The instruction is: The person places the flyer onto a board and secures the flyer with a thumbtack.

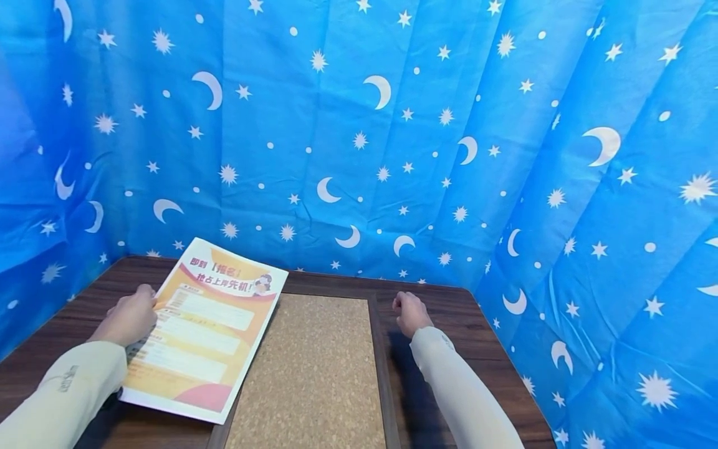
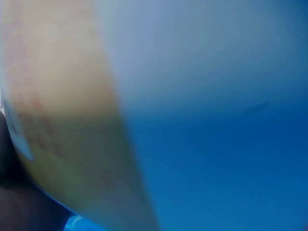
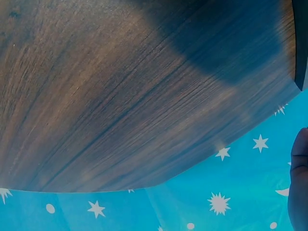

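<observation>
My left hand (image 1: 133,316) grips the left edge of a printed poster sheet (image 1: 210,327), tilted above the table's left side. The sheet is white-edged with orange and yellow panels, Chinese lettering and a small cartoon figure. In the left wrist view the sheet (image 2: 72,82) fills much of the picture, blurred, with a dark part of the hand at the lower left. A cork board (image 1: 316,368) in a dark brown frame lies beside the sheet, which overlaps its left side in the head view. Right of the frame, my right hand (image 1: 413,313) is raised over the table with curled fingers, nothing visible in them.
The dark wood-grain table (image 1: 471,349) has angled corners at its far side. A blue curtain (image 1: 336,125) with white moons and stars hangs behind it and along both sides. In the right wrist view, a dark straight edge (image 3: 301,48) shows at the upper right.
</observation>
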